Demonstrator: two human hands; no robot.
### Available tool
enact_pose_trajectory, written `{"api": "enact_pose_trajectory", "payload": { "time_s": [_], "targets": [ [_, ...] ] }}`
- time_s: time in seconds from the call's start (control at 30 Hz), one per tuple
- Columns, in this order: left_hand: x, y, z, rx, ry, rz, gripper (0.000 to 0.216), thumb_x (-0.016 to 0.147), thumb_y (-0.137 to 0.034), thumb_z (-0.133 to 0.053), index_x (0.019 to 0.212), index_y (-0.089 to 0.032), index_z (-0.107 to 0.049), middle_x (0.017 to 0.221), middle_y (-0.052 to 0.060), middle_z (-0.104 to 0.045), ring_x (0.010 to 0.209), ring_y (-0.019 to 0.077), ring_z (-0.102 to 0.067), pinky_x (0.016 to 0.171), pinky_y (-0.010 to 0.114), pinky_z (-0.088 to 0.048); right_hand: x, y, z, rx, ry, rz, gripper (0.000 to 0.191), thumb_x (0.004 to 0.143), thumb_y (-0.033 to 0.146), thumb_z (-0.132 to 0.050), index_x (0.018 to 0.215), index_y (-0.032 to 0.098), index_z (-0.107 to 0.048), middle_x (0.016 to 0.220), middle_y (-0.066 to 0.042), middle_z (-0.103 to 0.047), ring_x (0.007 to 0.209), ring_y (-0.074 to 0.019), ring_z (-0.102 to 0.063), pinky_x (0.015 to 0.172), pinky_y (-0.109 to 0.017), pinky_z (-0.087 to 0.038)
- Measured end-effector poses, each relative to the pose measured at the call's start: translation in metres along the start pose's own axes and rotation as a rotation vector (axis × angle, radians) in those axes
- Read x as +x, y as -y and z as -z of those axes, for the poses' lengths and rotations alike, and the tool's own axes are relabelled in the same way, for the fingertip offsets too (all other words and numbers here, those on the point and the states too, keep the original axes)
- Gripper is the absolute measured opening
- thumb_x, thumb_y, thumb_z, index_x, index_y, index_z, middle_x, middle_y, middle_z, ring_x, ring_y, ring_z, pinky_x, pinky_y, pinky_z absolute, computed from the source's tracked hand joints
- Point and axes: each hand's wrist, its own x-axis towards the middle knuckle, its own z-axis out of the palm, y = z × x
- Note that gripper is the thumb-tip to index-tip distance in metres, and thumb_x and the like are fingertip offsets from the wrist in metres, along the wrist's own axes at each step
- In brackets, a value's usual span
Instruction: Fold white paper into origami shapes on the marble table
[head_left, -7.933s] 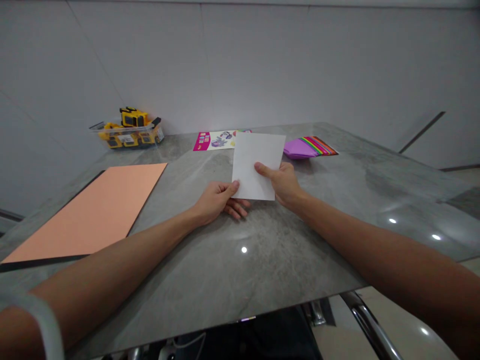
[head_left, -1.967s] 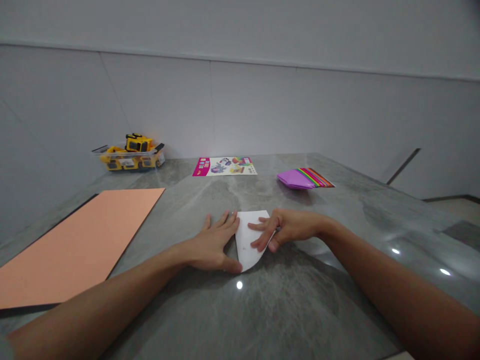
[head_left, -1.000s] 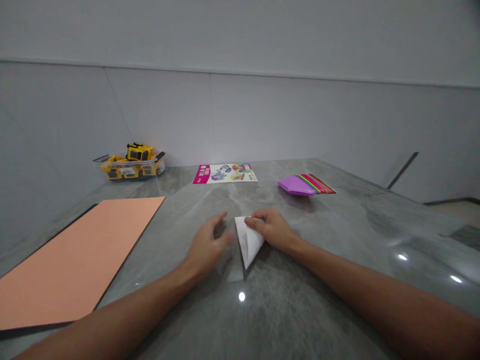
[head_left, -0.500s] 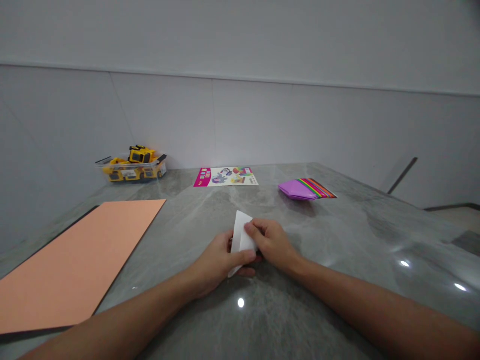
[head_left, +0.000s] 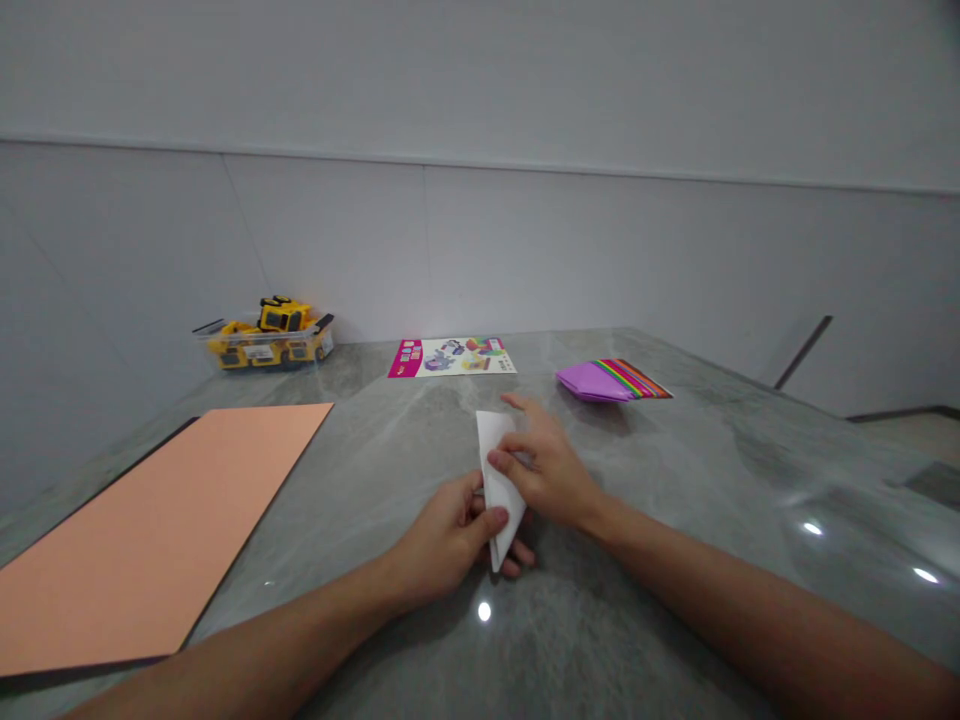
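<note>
A folded white paper (head_left: 501, 480), narrowing to a point at its near end, is held just over the grey marble table (head_left: 675, 480). My left hand (head_left: 450, 535) pinches the pointed near end between thumb and fingers. My right hand (head_left: 546, 468) grips the paper's right side, thumb on top and index finger stretched along the upper edge.
A large orange sheet (head_left: 157, 520) on a dark board lies at the left. At the back stand a yellow toy truck in a clear box (head_left: 268, 335), a printed leaflet (head_left: 451, 357) and a stack of coloured papers (head_left: 611, 380). The wall rises right behind the table.
The flat white sheet has been folded into a narrow pointed shape. In the last second my left hand came in and pinched its near tip, and my right hand shifted up along it.
</note>
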Motion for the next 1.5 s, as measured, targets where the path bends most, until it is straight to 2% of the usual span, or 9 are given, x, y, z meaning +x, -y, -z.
{"api": "enact_pose_trajectory", "payload": {
  "time_s": [0.1,0.2,0.37,0.6,0.73,1.0,1.1,1.23,1.5],
  "targets": [
    [0.001,0.0,0.001,0.028,0.02,-0.007,0.026,0.086,-0.036,-0.054,0.096,-0.013,-0.047,0.065,0.006,-0.067,0.05,0.0136,-0.062,0.054,0.026,-0.05,0.003,-0.008,0.0,0.047,0.098,-0.005,0.018,0.083,0.026,-0.058,0.074,0.019,-0.071,0.124,-0.009,-0.052,0.113,-0.0245,-0.048,0.097,-0.042,-0.032],
    [0.002,0.0,0.002,-0.011,0.017,0.01,0.028,0.085,-0.037,-0.055,0.096,-0.013,-0.047,0.065,0.006,-0.067,0.052,0.0138,-0.063,0.055,0.025,-0.05,0.005,-0.009,-0.001,0.0,0.061,0.011,0.017,0.082,0.026,-0.059,0.071,0.019,-0.071,0.109,-0.008,-0.055,0.103,-0.0236,-0.048,0.091,-0.04,-0.035],
    [0.002,-0.001,0.003,-0.138,-0.002,0.051,0.032,0.081,-0.036,-0.062,0.101,-0.014,-0.052,0.096,0.012,-0.066,0.077,0.0218,-0.07,0.069,0.033,-0.054,0.005,-0.003,-0.004,-0.069,0.055,-0.063,0.022,0.084,0.025,-0.058,0.066,0.018,-0.068,0.09,-0.005,-0.051,0.091,-0.021,-0.046,0.083,-0.037,-0.035],
    [0.001,-0.005,0.001,-0.073,-0.006,0.084,0.041,0.073,-0.023,-0.072,0.106,-0.015,-0.047,0.105,0.013,-0.063,0.086,0.023,-0.069,0.071,0.033,-0.053,0.005,0.006,-0.002,-0.191,0.018,-0.103,0.022,0.084,0.027,-0.058,0.068,0.019,-0.069,0.087,-0.006,-0.049,0.091,-0.0217,-0.043,0.08,-0.037,-0.032],
    [0.002,-0.006,0.0,-0.06,0.008,0.084,0.036,0.076,-0.023,-0.068,0.103,-0.014,-0.047,0.104,0.013,-0.062,0.085,0.0216,-0.068,0.07,0.031,-0.053,0.004,0.009,-0.001,-0.225,0.014,-0.134,0.021,0.084,0.028,-0.057,0.069,0.02,-0.07,0.087,-0.006,-0.049,0.091,-0.0225,-0.043,0.08,-0.037,-0.031],
    [0.001,-0.007,0.003,-0.138,0.006,0.129,0.039,0.073,-0.023,-0.072,0.105,-0.012,-0.052,0.102,0.015,-0.067,0.09,0.0232,-0.068,0.073,0.032,-0.054,0.003,0.011,0.0,-0.27,-0.005,-0.142,0.023,0.085,0.029,-0.056,0.07,0.02,-0.071,0.087,-0.007,-0.051,0.091,-0.0235,-0.044,0.079,-0.038,-0.029],
    [0.002,-0.006,0.001,-0.114,-0.056,0.189,0.028,0.077,-0.031,-0.068,0.093,-0.01,-0.058,0.091,0.014,-0.071,0.081,0.0223,-0.07,0.069,0.032,-0.055,0.004,0.008,0.003,-0.305,-0.064,-0.151,0.023,0.086,0.029,-0.055,0.072,0.021,-0.071,0.089,-0.007,-0.052,0.092,-0.0237,-0.044,0.079,-0.038,-0.028],
    [0.003,-0.006,-0.002,-0.077,-0.073,0.228,0.031,0.083,-0.039,-0.059,0.078,-0.008,-0.06,0.074,0.014,-0.072,0.065,0.0181,-0.07,0.061,0.026,-0.054,0.005,0.004,0.006,-0.358,-0.114,-0.161,0.025,0.086,0.031,-0.054,0.072,0.02,-0.071,0.089,-0.007,-0.052,0.091,-0.0239,-0.044,0.078,-0.039,-0.027],
    [0.003,0.001,-0.001,-0.003,-0.144,0.205,0.026,0.089,-0.036,-0.049,0.082,-0.011,-0.053,0.065,0.009,-0.07,0.051,0.0178,-0.068,0.046,0.024,-0.051,0.004,0.008,0.009,-0.373,-0.135,-0.15,0.026,0.086,0.03,-0.054,0.07,0.019,-0.071,0.091,-0.008,-0.053,0.092,-0.0242,-0.045,0.078,-0.039,-0.027]
  ]
}}
